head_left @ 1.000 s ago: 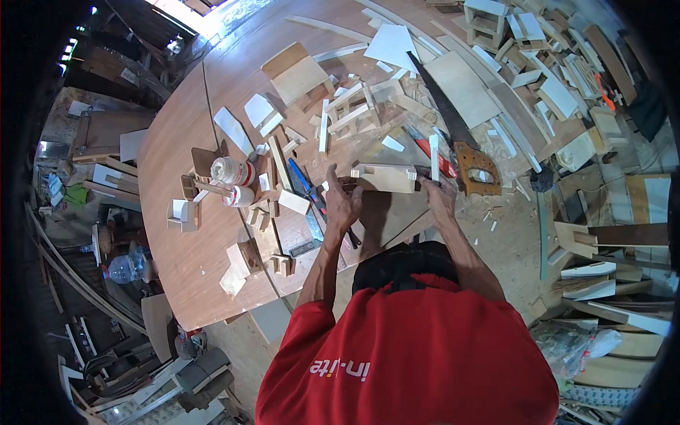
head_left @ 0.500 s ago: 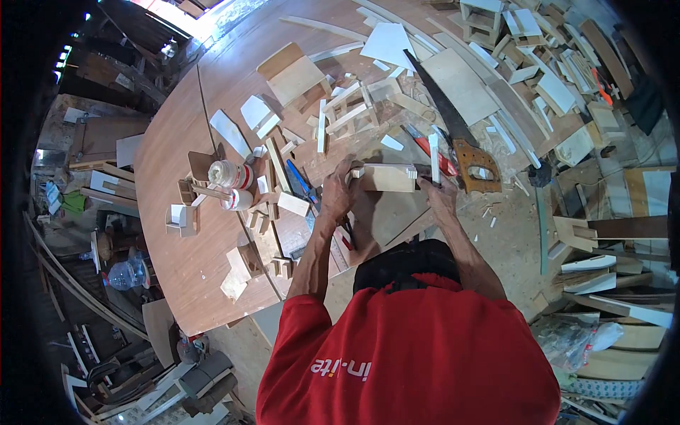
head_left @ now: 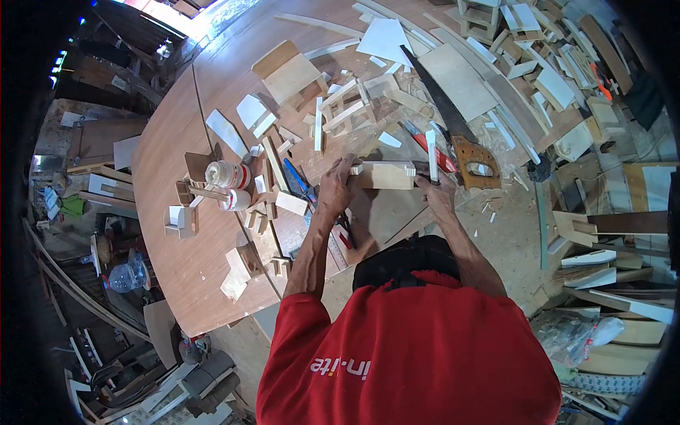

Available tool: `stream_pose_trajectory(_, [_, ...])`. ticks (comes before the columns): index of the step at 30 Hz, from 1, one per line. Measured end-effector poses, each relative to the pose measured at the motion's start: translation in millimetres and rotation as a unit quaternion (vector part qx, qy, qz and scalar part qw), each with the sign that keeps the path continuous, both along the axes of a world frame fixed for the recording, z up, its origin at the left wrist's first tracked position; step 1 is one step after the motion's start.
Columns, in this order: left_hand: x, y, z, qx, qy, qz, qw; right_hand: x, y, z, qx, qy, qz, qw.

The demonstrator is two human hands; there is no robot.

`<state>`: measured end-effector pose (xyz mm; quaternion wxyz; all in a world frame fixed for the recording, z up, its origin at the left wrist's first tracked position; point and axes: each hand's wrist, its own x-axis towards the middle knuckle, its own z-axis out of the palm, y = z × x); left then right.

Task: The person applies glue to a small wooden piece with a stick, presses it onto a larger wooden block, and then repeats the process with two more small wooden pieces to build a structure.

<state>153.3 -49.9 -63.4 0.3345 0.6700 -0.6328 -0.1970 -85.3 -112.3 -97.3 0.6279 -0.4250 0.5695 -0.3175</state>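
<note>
A pale wooden block [head_left: 384, 176] with small notched pieces at its ends lies level between my hands, over the near part of the worktable. My left hand [head_left: 337, 185] is closed around its left end, fingers curled over the edge. At the other end is my right hand [head_left: 439, 195], its fingertips close to or against the block. A narrow white strip [head_left: 433, 152] rises upright from between the fingers of this hand. Just beyond lies a red-handled tool [head_left: 445, 162], partly covered by the strip. The block's underside is hidden.
A handsaw [head_left: 453, 124] lies to the right. Glue jars [head_left: 228, 177], a blue tool [head_left: 297, 177] and several wood offcuts [head_left: 292, 203] are on the left of the worktable [head_left: 170, 269]. Small wooden frames [head_left: 347, 108] stand farther back, and stacked wood [head_left: 556, 88] fills the right side.
The whole view has shifted slightly up and left. Both hands keep the same hold, and the block stays in place between them.
</note>
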Motion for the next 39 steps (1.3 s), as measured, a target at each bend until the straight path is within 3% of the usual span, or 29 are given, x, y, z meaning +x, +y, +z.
stream_pose_trajectory(9, [1, 1, 0, 0.007, 0.006, -0.008, 1.0, 1, 1, 3, 0.013, 0.006, 0.003, 1.0])
stream_pose_trajectory(12, [-6, 5, 7, 0.05, 0.031, 0.032, 0.998, 1, 0, 4, 0.013, 0.014, 0.008, 1.0])
stream_pose_trajectory(15, [-8, 8, -2, 0.025, 0.05, 0.053, 0.997, 1, 1, 5, 0.006, 0.001, 0.003, 1.0])
stream_pose_trajectory(17, [-11, 12, -13, -0.089, 0.097, 0.084, 0.988, 1, 2, 7, 0.0, 0.005, 0.011, 1.0])
stream_pose_trajectory(18, [-13, 14, -12, -0.088, 0.097, 0.085, 0.988, 0, 2, 6, 0.0, 0.006, 0.012, 1.0])
stream_pose_trajectory(20, [-16, 20, -8, 0.024, 0.15, 0.136, 0.979, 0, 2, 2, -0.012, -0.011, 0.006, 1.0])
stream_pose_trajectory(23, [-16, 25, -12, 0.06, 0.144, 0.134, 0.979, 4, 1, 6, -0.016, -0.006, -0.02, 1.0])
stream_pose_trajectory(39, [-24, 30, -20, 0.041, 0.16, 0.165, 0.972, -1, -14, 8, -0.017, -0.035, 0.026, 0.999])
